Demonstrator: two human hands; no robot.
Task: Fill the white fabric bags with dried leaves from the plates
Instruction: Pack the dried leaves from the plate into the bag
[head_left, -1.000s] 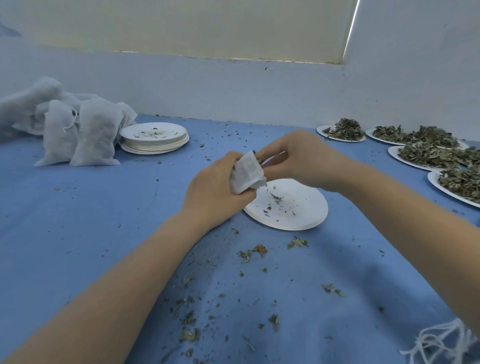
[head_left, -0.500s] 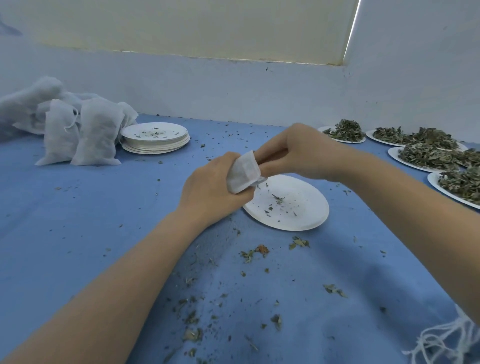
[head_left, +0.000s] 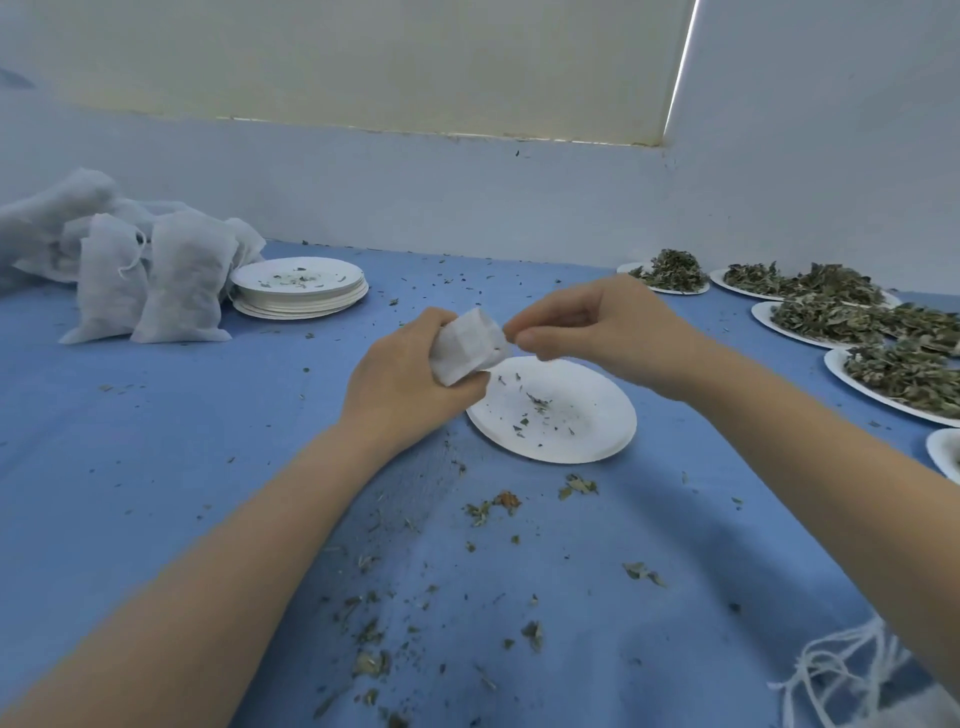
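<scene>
Bag (head_left: 467, 345) sits gripped in left hand (head_left: 402, 382) fingers; right hand (head_left: 597, 325) fingers pinch at its mouth above the plate (head_left: 587, 431).

Matt blue cloth (head_left: 156, 467), white gauzy fabric bags (head_left: 182, 291), matt paper plates (head_left: 597, 441) w/ dry crumbly leaves (head_left: 831, 317)

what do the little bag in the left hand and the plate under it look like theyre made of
Small bag: thin white woven or gauze-like fabric, matte; it creases and bunches softly where the left hand grips it.
Plate: probably paper or pressed pulp, matte white with a thin, slightly raised rim and no gloss; foam cannot be ruled out. Only leaf crumbs lie on it.
</scene>
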